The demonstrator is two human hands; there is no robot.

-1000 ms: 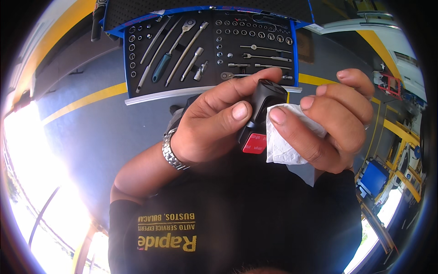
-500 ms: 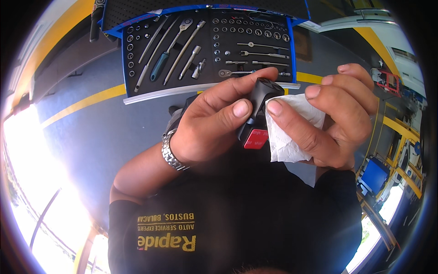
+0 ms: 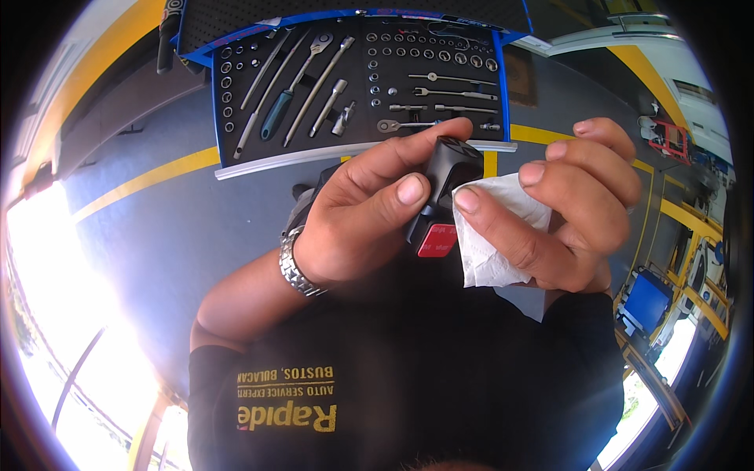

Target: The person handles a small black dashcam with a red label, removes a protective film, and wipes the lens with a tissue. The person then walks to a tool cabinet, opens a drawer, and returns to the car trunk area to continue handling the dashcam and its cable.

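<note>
My left hand (image 3: 357,192) grips a small black dash cam (image 3: 454,161) between thumb and fingers, in front of my chest. Its adhesive mount pad (image 3: 437,240), faced with red film, points down toward me. In my right hand (image 3: 561,212) a folded white tissue (image 3: 495,243) is pinched, with the thumb pressed along its front. The tissue's upper left corner is at the dash cam's right side; whether it touches the casing I cannot tell. The other right fingers are curled and raised above the tissue.
Beyond my hands an open blue tool drawer (image 3: 361,145) holds ratchets, extension bars and rows of sockets (image 3: 428,53) in black foam. A blue-handled ratchet (image 3: 275,115) lies on its left side. At the right stand yellow frames (image 3: 691,224) and a blue panel (image 3: 646,301).
My right hand and the tissue have shifted slightly down and left. The dash cam has turned a little in my left hand, showing more of its upper face.
</note>
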